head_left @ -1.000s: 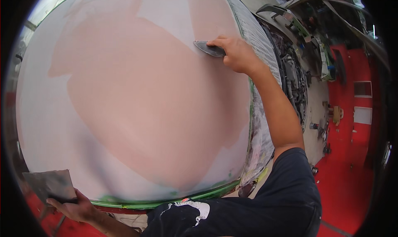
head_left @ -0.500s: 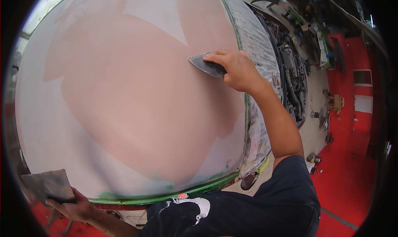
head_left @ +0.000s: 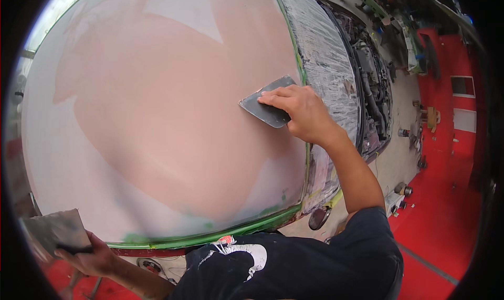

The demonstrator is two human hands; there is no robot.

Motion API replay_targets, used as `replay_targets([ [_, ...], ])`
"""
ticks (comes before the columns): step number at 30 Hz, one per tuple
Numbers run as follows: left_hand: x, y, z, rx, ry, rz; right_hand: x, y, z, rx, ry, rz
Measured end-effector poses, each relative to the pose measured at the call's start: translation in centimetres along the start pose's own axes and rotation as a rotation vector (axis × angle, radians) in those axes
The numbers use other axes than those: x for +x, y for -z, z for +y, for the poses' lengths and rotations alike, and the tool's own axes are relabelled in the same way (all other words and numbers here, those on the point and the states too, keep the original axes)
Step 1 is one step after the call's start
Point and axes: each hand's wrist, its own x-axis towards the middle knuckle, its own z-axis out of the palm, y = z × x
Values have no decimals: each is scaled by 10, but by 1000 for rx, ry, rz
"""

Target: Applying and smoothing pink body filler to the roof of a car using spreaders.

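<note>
Down toward centre-right slides the right hand (head_left: 307,112), fingers gripping a spreader (head_left: 269,114) lower over pink coating (head_left: 168,100), left hand (head_left: 94,258) gripping a plate (head_left: 55,229).

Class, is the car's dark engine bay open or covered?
Open: the dark engine bay shows its inner parts, with no bonnet lying over it, beyond the whitish wrinkled plastic sheet.

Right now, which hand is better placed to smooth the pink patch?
Probably the right hand: it holds the dark spreader over the pink patch. The left hand, farther off, holds a grey plate.
</note>
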Motion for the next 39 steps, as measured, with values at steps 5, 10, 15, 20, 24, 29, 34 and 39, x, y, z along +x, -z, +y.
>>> replay_targets([
  [5,-13,-20,15,55,-13,-49,-32,-9,-7,66,3,25],
  [10,-59,-85,33,-193,110,11,-69,-14,-21,86,-30,-22],
  [15,-106,-112,32,-498,549,-436,-109,-21,-35,84,-52,1],
  [20,-181,-162,24,-517,942,-652,-135,-6,-48,98,-55,-16],
  [24,-245,-209,26,-497,1265,-745,-123,23,-89,541,323,443],
  [29,-250,-227,48,-439,1122,-957,-108,-11,-52,294,341,517],
  [34,-184,-203,45,-672,767,-1034,-29,12,11,-39,238,564],
  [39,-113,-163,26,-636,521,-586,156,56,111,-182,56,678],
])
